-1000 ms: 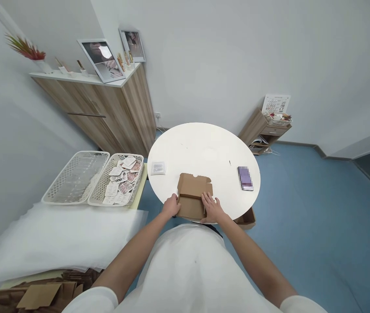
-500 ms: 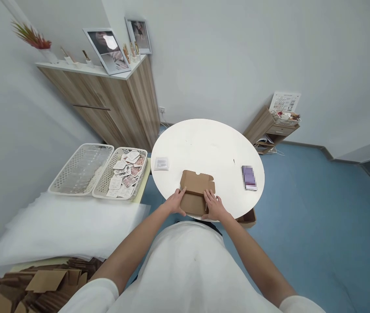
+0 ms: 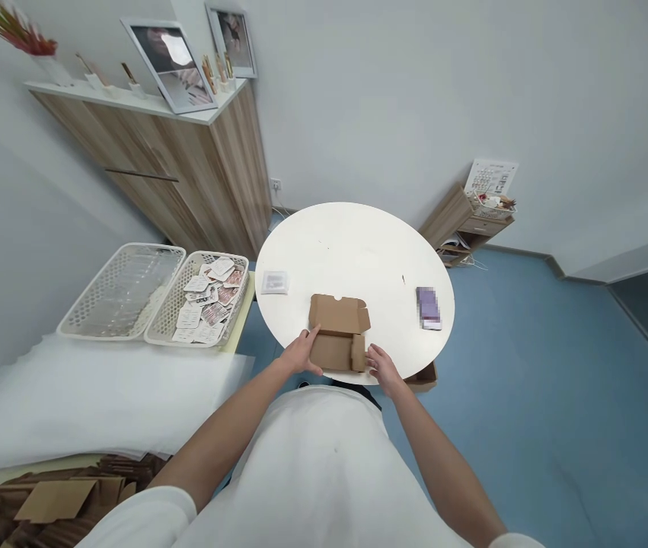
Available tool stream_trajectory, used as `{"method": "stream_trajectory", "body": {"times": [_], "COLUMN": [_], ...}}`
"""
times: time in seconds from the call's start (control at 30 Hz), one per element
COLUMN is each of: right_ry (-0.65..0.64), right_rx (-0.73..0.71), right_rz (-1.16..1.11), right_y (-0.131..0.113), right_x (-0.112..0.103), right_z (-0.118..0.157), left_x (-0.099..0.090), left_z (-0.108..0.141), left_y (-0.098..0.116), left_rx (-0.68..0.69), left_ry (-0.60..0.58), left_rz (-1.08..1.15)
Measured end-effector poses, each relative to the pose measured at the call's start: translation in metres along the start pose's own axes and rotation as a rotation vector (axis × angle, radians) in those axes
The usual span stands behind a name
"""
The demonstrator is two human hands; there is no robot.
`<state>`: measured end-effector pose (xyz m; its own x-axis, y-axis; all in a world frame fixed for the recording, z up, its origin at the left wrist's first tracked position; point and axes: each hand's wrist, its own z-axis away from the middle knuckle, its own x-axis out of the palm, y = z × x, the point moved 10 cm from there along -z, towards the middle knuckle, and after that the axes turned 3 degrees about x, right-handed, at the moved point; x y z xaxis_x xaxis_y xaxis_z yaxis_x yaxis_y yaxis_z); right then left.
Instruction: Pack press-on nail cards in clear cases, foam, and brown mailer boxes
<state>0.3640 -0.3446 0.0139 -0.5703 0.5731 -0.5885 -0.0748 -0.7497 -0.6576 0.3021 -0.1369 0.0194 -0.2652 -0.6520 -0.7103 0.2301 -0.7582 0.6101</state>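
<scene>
An opened brown cardboard box (image 3: 333, 351) lies at the near edge of the round white table (image 3: 352, 243), its lid folded back away from me. At its left side my left hand (image 3: 301, 353) grips the wall, thumb and fingers around the edge. My right hand (image 3: 381, 365) is just off the right side, fingers apart and slightly curled, with nothing visible in it. A flap on the box's right end leans over the inside. Left on the table lies a small clear packet (image 3: 274, 282); a purple pixelated item (image 3: 429, 308) lies on the right.
Left of the table stand a white basket (image 3: 155, 326) of printed packets and another basket (image 3: 66, 323) of clear packs. White sheets (image 3: 89, 403) and folded cardboard (image 3: 55, 498) lie nearer me. A brown box (image 3: 425, 378) sits below the table's right edge.
My right hand has come off the box and moved slightly right. The right-end flap now leans inward. My left hand stays at the left side. The whole view has shifted a little.
</scene>
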Motion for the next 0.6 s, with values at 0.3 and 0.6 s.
{"method": "stream_trajectory", "body": {"times": [0.3, 0.6], "right_ry": [0.111, 0.106], "right_rx": [0.128, 0.129], "right_rz": [0.261, 0.271], "right_y": [-0.002, 0.005], "right_x": [-0.004, -0.008], "right_z": [-0.024, -0.034], "left_x": [0.014, 0.015], "left_z": [-0.001, -0.005], "left_y": [0.009, 0.012], "left_rx": [-0.028, -0.016], "left_ry": [0.023, 0.072], "left_rz": [0.054, 0.173]}}
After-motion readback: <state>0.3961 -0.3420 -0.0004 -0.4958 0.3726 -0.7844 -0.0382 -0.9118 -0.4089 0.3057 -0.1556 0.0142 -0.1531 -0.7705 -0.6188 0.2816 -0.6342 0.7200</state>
